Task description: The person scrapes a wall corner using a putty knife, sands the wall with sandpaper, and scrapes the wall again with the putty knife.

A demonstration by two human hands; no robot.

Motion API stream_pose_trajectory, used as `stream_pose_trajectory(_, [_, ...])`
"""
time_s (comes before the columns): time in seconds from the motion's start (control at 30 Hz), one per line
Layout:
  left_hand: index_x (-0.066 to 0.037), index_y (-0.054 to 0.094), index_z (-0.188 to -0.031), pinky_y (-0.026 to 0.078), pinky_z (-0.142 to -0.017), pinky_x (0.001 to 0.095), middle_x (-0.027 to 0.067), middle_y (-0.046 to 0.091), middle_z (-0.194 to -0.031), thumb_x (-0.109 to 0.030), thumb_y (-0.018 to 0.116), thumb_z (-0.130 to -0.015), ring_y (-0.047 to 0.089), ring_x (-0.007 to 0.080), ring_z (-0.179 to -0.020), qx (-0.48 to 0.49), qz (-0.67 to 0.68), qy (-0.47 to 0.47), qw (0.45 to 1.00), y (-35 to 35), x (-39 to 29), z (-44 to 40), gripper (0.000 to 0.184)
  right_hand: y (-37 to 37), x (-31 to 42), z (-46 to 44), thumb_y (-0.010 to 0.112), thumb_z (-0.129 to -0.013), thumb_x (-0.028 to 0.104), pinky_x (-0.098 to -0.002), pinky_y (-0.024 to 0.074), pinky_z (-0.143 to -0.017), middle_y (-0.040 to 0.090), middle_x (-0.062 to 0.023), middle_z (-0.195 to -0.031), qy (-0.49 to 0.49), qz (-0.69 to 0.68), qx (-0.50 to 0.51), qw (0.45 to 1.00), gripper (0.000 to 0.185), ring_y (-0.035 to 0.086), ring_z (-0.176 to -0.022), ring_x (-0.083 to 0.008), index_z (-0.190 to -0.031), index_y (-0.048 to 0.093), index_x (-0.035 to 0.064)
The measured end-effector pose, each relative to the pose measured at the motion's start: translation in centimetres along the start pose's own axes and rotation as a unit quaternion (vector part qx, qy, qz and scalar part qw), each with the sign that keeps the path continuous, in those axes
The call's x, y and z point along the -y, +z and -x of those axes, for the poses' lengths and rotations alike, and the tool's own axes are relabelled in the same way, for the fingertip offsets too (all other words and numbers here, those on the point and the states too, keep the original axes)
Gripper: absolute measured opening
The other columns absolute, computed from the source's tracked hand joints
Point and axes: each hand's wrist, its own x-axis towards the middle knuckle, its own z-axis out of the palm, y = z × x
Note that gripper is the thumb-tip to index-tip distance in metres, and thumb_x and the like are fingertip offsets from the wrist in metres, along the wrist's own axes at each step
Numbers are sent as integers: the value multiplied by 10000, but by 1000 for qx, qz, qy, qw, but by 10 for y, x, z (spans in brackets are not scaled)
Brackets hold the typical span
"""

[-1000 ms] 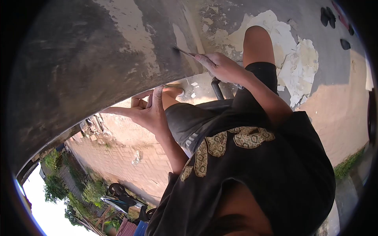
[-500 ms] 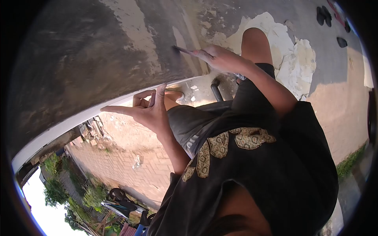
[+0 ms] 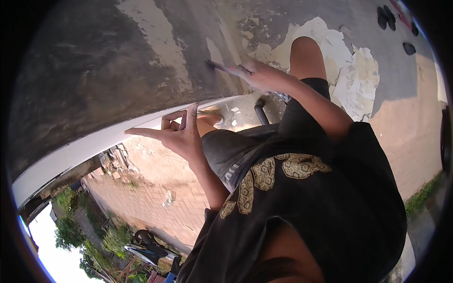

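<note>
Thin flat tool (image 3: 221,66) in hand, a person in a black shirt (image 3: 339,203) and dark shorts (image 3: 231,148) works at a dark, patchy wall (image 3: 94,70) in daylight. The right grip (image 3: 258,75) is closed on the near end of the tool, whose far end points up and to the left over the wall, next to a short pale streak (image 3: 214,48); whether it touches the surface cannot be told from this angle. The left grip (image 3: 181,134) is spread wide between thumb and forefinger, the other fingers bent, beside the white edge (image 3: 78,144) that borders the wall; contact there is also unclear. A broader pale patch (image 3: 158,42) runs down the wall to the left of the tool. Beyond the right forearm, a bare knee (image 3: 307,54) is raised in front of a pale, flaky layer (image 3: 354,87) lying broken across the grey floor (image 3: 401,78). A dark pipe-like piece (image 3: 260,111) stands below the right grip, and dark footwear (image 3: 387,18) sits at the far upper right. Patterned patches (image 3: 259,175) decorate the shirt. At lower left, brick paving (image 3: 151,193) leads toward green plants (image 3: 115,241) and what looks like a parked motorbike (image 3: 147,252), partly cut off by the shirt.
</note>
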Motion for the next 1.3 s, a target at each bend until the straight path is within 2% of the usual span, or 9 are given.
stream_pose_trajectory(0.4, [-110,-165,-1468,509,-601,250,93,581,-757,53,708,-691,597,130,-690,-6,0,11,1000,3,7,-2,1180,-11,5,-5,370,-989,433,-345,395,-353,504,-93,-563,13,-16,12,1000,529,468,-358,-170,-799,528,-35])
stream_pose_trajectory(0.5, [-111,-164,-1468,513,-591,245,87,580,-750,54,705,-699,599,122,-689,-3,35,20,999,4,7,-2,1172,-2,0,-9,370,-987,449,-354,410,-353,516,-102,-568,5,45,9,999,543,493,-365,-187,-803,529,-37])
stream_pose_trajectory(0.6, [-110,-167,-1467,513,-586,242,92,583,-757,50,705,-706,601,121,-692,0,42,19,999,3,8,-1,1168,-6,3,-4,364,-986,460,-361,422,-350,513,-112,-563,10,-12,8,1000,563,510,-372,-213,-765,505,-38])
stream_pose_trajectory(0.7, [-105,-170,-1466,506,-578,237,93,585,-760,48,708,-707,601,119,-687,9,31,13,999,3,1,-1,1170,3,-10,-17,370,-976,514,-338,315,-355,328,-32,-475,-8,44,-13,999,577,362,-365,-155,-739,491,2])
stream_pose_trajectory(0.73, [-104,-171,-1465,503,-574,235,92,586,-760,48,710,-707,600,118,-685,8,23,6,1000,1,-1,0,1172,5,-10,-20,371,-977,511,-338,318,-354,331,-29,-473,-3,40,-17,999,575,371,-358,-155,-743,490,0])
stream_pose_trajectory(0.83, [-42,-174,-1454,354,-507,189,13,593,-644,-8,793,-661,487,49,-560,-2,8,38,999,1,6,-1,1252,2,-2,-13,376,-982,476,-336,340,-341,377,-38,-476,14,16,-22,1000,551,413,-345,-163,-754,482,-15])
stream_pose_trajectory(0.93, [-40,-175,-1454,353,-505,194,18,590,-639,-15,794,-664,479,47,-558,-9,5,48,999,3,3,-2,1250,-6,9,-6,381,-990,414,-333,363,-322,462,-67,-502,-2,-20,1,1000,508,456,-346,-173,-773,471,-36])
stream_pose_trajectory(0.97, [-69,-172,-1460,493,-599,256,98,597,-753,21,727,-705,600,133,-687,11,9,4,1000,0,-3,1,1178,-5,7,-4,381,-991,411,-330,357,-323,468,-69,-516,-7,-27,11,1000,502,451,-349,-167,-782,474,-35])
stream_pose_trajectory(1.3, [-83,-165,-1465,473,-598,241,82,579,-732,17,724,-694,570,120,-659,4,29,-2,1000,1,1,2,1181,3,-2,-3,370,-990,430,-326,375,-345,471,-64,-576,14,-66,-5,998,505,449,-367,-148,-868,520,-36])
